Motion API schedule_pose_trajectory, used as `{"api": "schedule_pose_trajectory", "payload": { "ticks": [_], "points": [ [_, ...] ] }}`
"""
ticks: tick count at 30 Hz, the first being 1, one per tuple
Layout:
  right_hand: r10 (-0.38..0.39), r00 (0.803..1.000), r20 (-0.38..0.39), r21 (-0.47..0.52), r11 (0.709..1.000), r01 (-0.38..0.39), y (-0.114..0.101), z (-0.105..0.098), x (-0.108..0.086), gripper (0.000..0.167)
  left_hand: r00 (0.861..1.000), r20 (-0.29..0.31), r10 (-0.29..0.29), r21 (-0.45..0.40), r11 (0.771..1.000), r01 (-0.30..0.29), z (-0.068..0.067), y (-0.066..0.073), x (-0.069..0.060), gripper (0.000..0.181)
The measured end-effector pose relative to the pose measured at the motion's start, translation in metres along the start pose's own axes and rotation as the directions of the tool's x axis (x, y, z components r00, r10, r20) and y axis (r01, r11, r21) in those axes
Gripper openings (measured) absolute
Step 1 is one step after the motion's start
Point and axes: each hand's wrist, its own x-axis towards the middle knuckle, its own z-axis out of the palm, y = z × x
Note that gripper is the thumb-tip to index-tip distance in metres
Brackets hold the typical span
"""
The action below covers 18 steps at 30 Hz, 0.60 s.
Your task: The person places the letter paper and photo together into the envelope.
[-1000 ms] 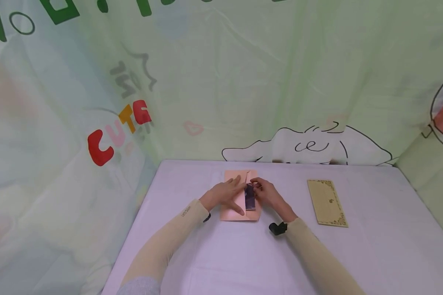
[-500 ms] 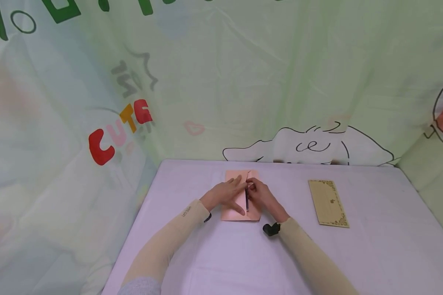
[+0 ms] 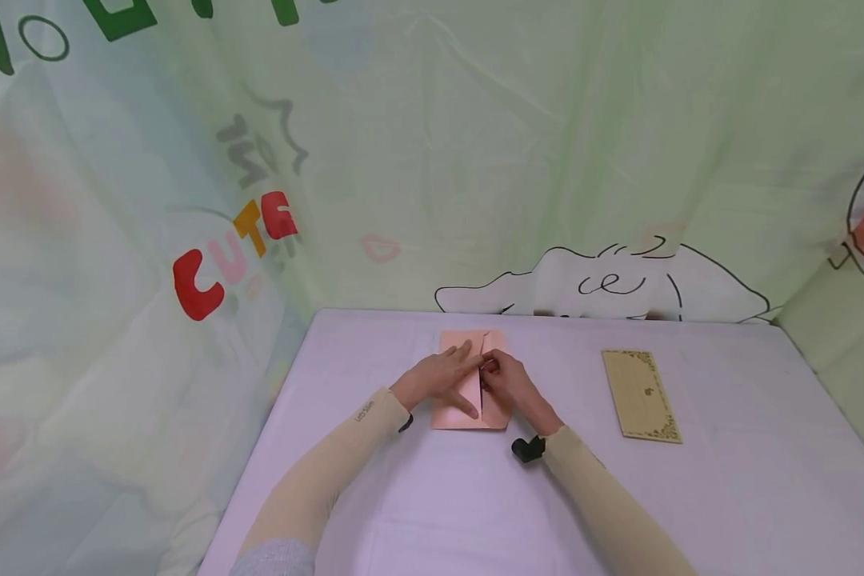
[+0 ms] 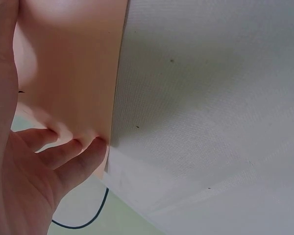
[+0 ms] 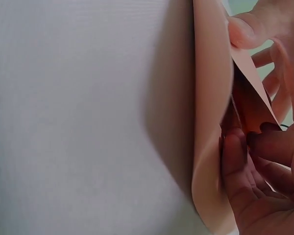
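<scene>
A pink envelope [image 3: 450,415] lies on the table with its opening along the right side. My left hand [image 3: 439,378] rests on it, fingers spread and thumb toward me, pressing the paper. At the opening, my right hand [image 3: 513,384] pinches the edge of a dark card with thumb and fingertips. Only a thin dark strip of the card [image 3: 482,392] shows between the envelope's edges. The right wrist view shows the envelope [image 5: 213,98] gaping, with the fingers of my right hand [image 5: 264,171] inside the gap. Most of the card is hidden inside.
A light wooden board [image 3: 641,396] with a dark ornamental border lies on the right side of the white-covered table [image 3: 432,512]. A printed curtain [image 3: 439,160] stands behind the table and on its left.
My right hand has moved left with the dark card, which has slid into the envelope until only a thin strip shows. The left hand has stayed in place.
</scene>
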Motion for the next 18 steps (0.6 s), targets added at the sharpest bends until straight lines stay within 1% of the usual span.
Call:
{"api": "schedule_pose_trajectory", "payload": {
  "ticks": [6,12,15,18],
  "points": [
    [-0.005,1.000,0.000,-0.021,1.000,0.005,0.001,-0.012,-0.011,0.029,1.000,0.003,0.000,-0.010,1.000,0.000,-0.001,0.002,0.000,0.109],
    [-0.066,0.995,-0.077,-0.032,0.997,0.064,0.010,-0.037,-0.028,0.029,1.000,-0.012,0.008,0.011,1.000,-0.007,-0.003,0.004,0.002,0.101],
    [-0.094,0.990,-0.108,-0.065,0.994,0.088,0.019,-0.051,-0.037,0.030,1.000,-0.018,0.012,0.009,1.000,-0.012,-0.005,0.004,0.001,0.099],
    [-0.097,0.987,-0.125,-0.118,0.990,0.083,0.030,-0.064,-0.046,0.034,1.000,-0.022,0.015,-0.002,1.000,-0.015,-0.004,0.003,-0.001,0.097]
  ]
}}
